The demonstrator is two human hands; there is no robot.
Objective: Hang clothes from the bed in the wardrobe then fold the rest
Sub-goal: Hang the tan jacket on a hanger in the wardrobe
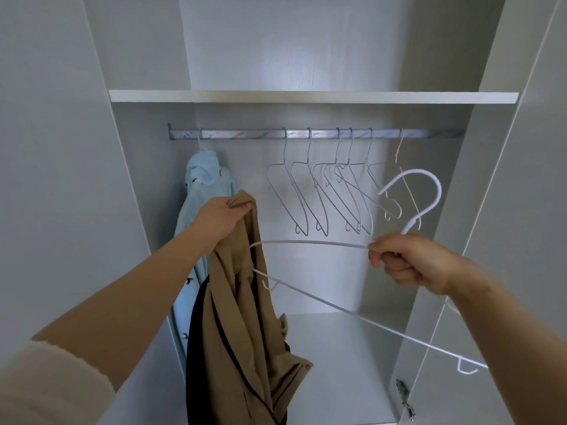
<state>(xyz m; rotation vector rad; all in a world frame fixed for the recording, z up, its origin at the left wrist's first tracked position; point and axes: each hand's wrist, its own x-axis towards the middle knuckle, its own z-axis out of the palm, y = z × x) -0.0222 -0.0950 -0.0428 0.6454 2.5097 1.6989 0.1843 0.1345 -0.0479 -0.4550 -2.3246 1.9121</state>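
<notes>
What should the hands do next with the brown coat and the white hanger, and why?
Probably slide the end of the white hanger into the tan coat. The left hand grips the coat by its top, the right hand holds the hanger below its hook, and the hanger's end is only at the coat's edge.

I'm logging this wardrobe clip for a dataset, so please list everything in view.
wardrobe: one, pale grey, open, fills the view
shelf: one, white, above the rail
rail: one, silver, under the shelf
blue garment: one, light blue, hung at the rail's left end
empty hangers: six, pale wire, on the rail's middle and right
hinge: one, metal, lower right door edge
tan jacket: one, tan with dark lining, hanging from the left hand
white hanger: one, white, off the rail, in the right hand
sleeve: one, cream, left arm
left hand: grips the jacket's top
right hand: grips the hanger below its hook
</notes>
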